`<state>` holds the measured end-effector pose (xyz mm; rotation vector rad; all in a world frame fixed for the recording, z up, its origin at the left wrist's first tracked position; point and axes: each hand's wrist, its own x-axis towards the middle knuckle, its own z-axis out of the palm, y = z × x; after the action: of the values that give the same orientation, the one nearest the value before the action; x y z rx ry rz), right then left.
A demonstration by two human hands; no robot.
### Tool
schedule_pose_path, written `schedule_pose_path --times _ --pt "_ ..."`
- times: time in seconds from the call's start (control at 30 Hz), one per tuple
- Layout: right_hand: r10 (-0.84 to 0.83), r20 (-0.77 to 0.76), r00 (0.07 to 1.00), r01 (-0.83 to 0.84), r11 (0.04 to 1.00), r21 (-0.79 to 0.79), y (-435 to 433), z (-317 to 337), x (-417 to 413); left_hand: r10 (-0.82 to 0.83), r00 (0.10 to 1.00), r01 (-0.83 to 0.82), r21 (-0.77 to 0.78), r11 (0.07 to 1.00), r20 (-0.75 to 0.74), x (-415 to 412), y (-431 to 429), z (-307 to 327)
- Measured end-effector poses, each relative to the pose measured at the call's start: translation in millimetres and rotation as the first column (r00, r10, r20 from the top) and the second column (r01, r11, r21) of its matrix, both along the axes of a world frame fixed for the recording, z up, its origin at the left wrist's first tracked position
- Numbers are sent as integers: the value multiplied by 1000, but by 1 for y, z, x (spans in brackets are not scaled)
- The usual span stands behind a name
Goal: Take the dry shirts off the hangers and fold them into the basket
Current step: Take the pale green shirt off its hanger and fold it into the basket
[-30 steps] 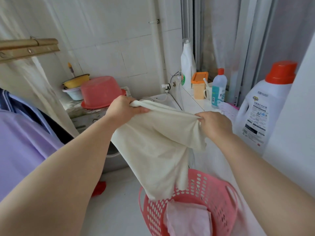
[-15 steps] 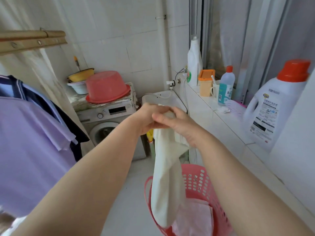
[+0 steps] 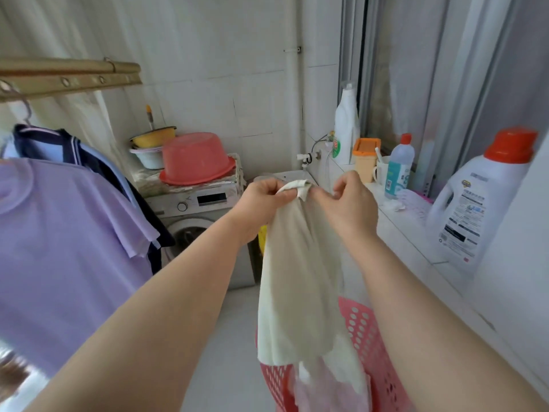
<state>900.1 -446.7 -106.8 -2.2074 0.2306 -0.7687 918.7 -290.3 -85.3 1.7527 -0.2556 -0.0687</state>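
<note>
A cream shirt [image 3: 297,281], folded lengthwise, hangs from both of my hands above the pink perforated basket [image 3: 364,337]. My left hand [image 3: 263,200] grips its top edge on the left. My right hand [image 3: 349,203] pinches the same edge just beside it. The shirt's lower end reaches into the basket, where a pale pink garment [image 3: 323,391] lies. A lilac shirt [image 3: 68,251] and a navy and light blue shirt [image 3: 98,162] hang on hangers from the rail [image 3: 68,78] at the left.
A washing machine [image 3: 199,215] stands against the far wall with a red tub [image 3: 196,159] and bowls on top. The tiled ledge [image 3: 416,233] on the right carries a large detergent jug [image 3: 481,200], bottles and an orange container. White floor lies between the rail and the basket.
My hands came together from a wide spread, doubling the cream shirt into a narrow hanging strip. They have drawn slightly apart at the top edge since.
</note>
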Motion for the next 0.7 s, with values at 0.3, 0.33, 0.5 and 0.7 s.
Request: schedule_pose_path --times 0.3,0.33,0.5,0.7 --pt "444 -99 891 -313 755 576 6 9 -3 -81 991 78 -39 996 -106 -1 -15 13" --pt "403 -113 908 -273 775 570 2 11 1 1 996 -6 -57 998 -85 2 -13 13" --pt "-11 -210 978 43 988 149 -38 25 11 410 889 -432 77 898 204 22 28 29" --pt "-258 -247 934 227 963 -147 -68 34 13 332 854 -503 471 724 400 32 84 39"
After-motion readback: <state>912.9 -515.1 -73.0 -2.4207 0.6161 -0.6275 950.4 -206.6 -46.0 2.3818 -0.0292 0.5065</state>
